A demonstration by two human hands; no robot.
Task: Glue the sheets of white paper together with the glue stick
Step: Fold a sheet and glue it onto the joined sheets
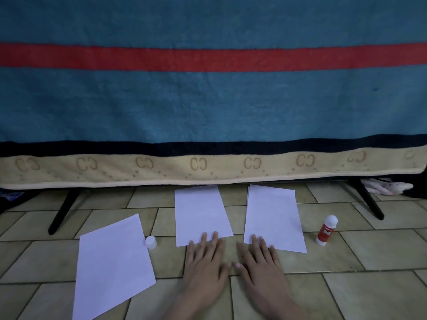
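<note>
Three sheets of white paper lie flat on the tiled floor (346, 285). The left hand (205, 262) rests flat with straight fingers, and its fingertips (215, 234) touch the near edge of the middle sheet (199, 213). The right hand (258, 264) lies flat too, its fingers on the near edge of the right sheet (275, 215). Neither hand grips anything; I think they press down so the sheets stay put. The left sheet (113, 266) sits apart and tilted, its top leaning to the right. The other two run long-ways away from the person, toward the blue blanket (208, 100). The glue stick (326, 230) stands nearly upright, well to the right of the right sheet, white tip up (it leans a little right). A small white cap (150, 242) sits beside the left sheet, maybe the glue's lid.
</note>
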